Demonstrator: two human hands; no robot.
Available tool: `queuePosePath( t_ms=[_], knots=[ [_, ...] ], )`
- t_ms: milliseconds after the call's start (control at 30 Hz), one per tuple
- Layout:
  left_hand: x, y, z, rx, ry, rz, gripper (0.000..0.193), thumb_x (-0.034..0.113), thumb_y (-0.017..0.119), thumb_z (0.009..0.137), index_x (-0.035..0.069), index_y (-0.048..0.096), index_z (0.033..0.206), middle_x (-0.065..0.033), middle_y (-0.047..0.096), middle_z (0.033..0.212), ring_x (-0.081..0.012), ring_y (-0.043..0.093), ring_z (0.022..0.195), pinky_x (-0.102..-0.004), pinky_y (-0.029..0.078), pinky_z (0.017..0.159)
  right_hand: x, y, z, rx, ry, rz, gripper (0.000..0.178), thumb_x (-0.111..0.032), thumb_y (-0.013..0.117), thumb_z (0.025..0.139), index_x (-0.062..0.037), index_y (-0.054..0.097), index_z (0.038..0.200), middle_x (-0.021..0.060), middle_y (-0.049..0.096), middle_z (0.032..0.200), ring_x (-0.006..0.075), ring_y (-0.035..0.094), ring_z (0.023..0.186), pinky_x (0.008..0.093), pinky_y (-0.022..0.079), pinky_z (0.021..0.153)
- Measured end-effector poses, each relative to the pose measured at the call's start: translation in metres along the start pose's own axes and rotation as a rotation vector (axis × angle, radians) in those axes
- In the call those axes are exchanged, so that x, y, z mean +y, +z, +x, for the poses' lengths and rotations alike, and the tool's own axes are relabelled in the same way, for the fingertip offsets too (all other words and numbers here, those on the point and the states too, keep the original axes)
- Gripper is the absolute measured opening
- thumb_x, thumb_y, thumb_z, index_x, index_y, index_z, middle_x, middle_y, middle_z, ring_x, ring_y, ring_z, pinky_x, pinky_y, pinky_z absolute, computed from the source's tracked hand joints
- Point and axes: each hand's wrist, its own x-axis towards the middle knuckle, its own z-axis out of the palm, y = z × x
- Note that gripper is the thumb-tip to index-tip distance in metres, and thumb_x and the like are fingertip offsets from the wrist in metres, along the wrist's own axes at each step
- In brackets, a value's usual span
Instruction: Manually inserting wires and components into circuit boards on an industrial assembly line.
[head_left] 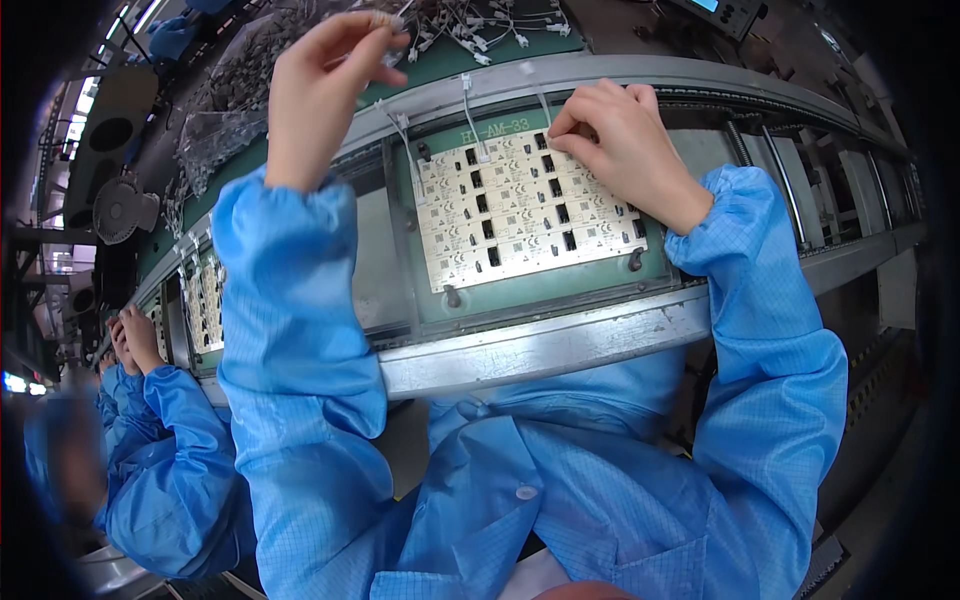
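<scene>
Head view: the pale circuit-board panel [512,222] sits mid-frame on a green fixture [550,284]. Right hand [628,142], right of upper centre, has a white lead [543,103] pinched near its end at the panel's top edge, so I'd guess plugging-in. Left hand [318,100]'s upper left, fingers curled, can't tell if they're holding anything. Next probably calls for seating that end squarely.

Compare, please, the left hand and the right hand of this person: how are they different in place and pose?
The left hand is held to the left of the pale panel, apart from it; the right hand is at the panel's far edge.
The left hand's fingers point right, while the right hand's fingers point left.
Both hands are bare and come out of blue sleeves.
</scene>
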Motion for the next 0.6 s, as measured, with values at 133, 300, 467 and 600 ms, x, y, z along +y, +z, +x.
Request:
queuePosePath(
  t_ms=[133, 300, 467, 600],
  knots=[
    [0.003, -0.007, -0.05, -0.043, 0.001, -0.149, 0.024, 0.009, 0.063, 0.099, -0.002, 0.064, 0.119, -0.0106, 0.073, 0.104, -0.0104, 0.064, 0.08, -0.0242, 0.052, 0.072, 0.005, -0.002, 0.002, -0.022, -0.059, 0.04, 0.007, -0.014, 0.072, 0.087, -0.0098, 0.068, 0.084, -0.0026, 0.061, 0.08, 0.0156, 0.055, 0.085, 0.0348, 0.031, 0.092],
    [-0.009, -0.009, -0.079, 0.059, -0.044, -0.216, 0.013, 0.009, 0.066, 0.096, 0.001, 0.063, 0.106, -0.0074, 0.073, 0.1, -0.0092, 0.063, 0.079, -0.022, 0.051, 0.072, -0.002, -0.004, 0.007, -0.047, -0.15, -0.028, 0.003, -0.012, 0.071, 0.087, -0.0092, 0.069, 0.087, -0.0021, 0.061, 0.081, 0.0158, 0.055, 0.085, 0.0345, 0.031, 0.091],
    [-0.014, -0.01, -0.082, 0.022, 0.085, 0.006, 0.016, 0.011, 0.068, 0.094, 0.004, 0.063, 0.108, -0.0036, 0.072, 0.096, -0.0093, 0.067, 0.091, -0.0239, 0.052, 0.074, -0.011, -0.008, 0.008, -0.035, -0.171, -0.145, 0.003, -0.01, 0.071, 0.085, -0.0081, 0.069, 0.087, 0.0, 0.061, 0.084, 0.0193, 0.056, 0.087, 0.0357, 0.031, 0.09],
    [-0.018, -0.008, -0.084, -0.029, 0.07, -0.072, 0.016, 0.013, 0.064, 0.098, 0.005, 0.062, 0.112, -0.004, 0.072, 0.102, -0.0096, 0.066, 0.092, -0.0244, 0.052, 0.081, -0.013, -0.013, 0.01, -0.08, -0.132, -0.168, 0.003, -0.01, 0.071, 0.086, -0.0073, 0.069, 0.088, 0.0003, 0.063, 0.087, 0.0195, 0.056, 0.088, 0.0363, 0.032, 0.09]
  ],
)
